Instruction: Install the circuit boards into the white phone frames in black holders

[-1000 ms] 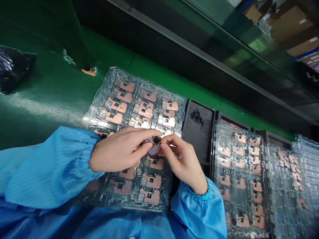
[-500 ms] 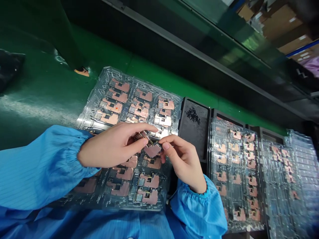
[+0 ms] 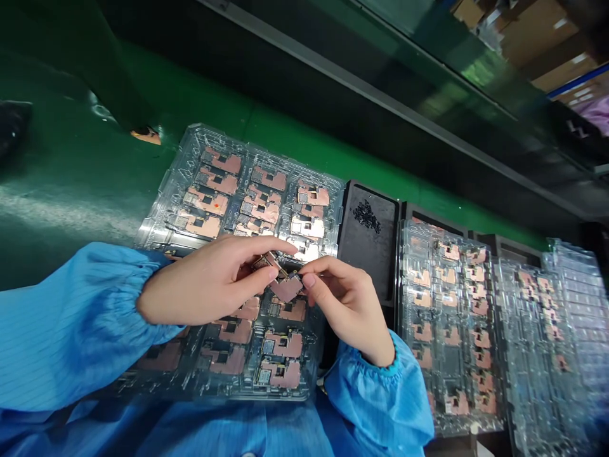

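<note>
My left hand (image 3: 209,279) is closed around one end of a circuit board (image 3: 287,289) with copper-pink patches, holding it tilted above a clear plastic tray (image 3: 164,206). At the board's right corner, my right hand (image 3: 340,298) has thumb and forefinger pinched together. Whether those fingertips grip the board itself or some tiny part on it, I cannot tell. Beneath both hands, the tray carries several similar boards (image 3: 284,344) in columns; my left hand and sleeve cover part of them.
Right of the tray lies a dark shallow tray (image 3: 368,266) with a heap of small black pieces (image 3: 366,216). Further right are another clear tray with boards (image 3: 451,355), a third one (image 3: 528,355) and stacked clear trays (image 3: 583,285). A dark ledge (image 3: 333,70) runs behind the green surface (image 3: 290,143).
The whole view has shifted slightly, so most things appear a little further left. Both hands keep the same hold at the board, with hardly any movement between them.
</note>
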{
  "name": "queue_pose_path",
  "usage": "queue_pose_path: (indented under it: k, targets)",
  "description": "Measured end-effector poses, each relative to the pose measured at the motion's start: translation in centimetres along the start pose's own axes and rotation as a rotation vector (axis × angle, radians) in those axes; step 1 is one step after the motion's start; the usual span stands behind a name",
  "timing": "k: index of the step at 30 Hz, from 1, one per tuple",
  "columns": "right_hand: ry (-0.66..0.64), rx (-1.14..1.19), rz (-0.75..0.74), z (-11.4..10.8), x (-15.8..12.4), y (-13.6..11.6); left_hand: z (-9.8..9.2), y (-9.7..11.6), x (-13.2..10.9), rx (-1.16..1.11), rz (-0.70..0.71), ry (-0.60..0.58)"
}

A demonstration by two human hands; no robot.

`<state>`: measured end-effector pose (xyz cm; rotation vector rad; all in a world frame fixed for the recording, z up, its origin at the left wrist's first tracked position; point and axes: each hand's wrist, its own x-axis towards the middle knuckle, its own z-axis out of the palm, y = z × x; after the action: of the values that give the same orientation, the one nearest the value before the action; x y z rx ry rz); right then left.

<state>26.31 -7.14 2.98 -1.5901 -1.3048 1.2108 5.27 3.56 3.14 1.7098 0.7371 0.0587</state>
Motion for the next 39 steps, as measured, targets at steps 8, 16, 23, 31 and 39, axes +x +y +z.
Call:
queue_pose_path:
  k: [8,16,23,31,39]
  targets:
    - [-0.024,-0.113,-0.033,0.0,0.0,0.0,-0.2,0.4,-0.1,0.097,0.041,0.024]
    - [-0.067,-0.218,-0.046,0.4,-0.1,0.2,-0.1,0.4,-0.3,0.171,0.084,-0.005]
    - [-0.101,-0.02,-0.001,-0.4,-0.2,-0.1,-0.4,0.3,-0.2,-0.006,0.03,-0.021]
    - [-0.051,-0.04,0.011,0.2,0.0,0.0,-0.1,0.3,0.0,-0.032,0.001,-0.046]
    - [-0.219,-0.335,-0.029,-3.1,-1.1,-0.1,3.6,0.5,-3.9,0.767,0.324,0.111]
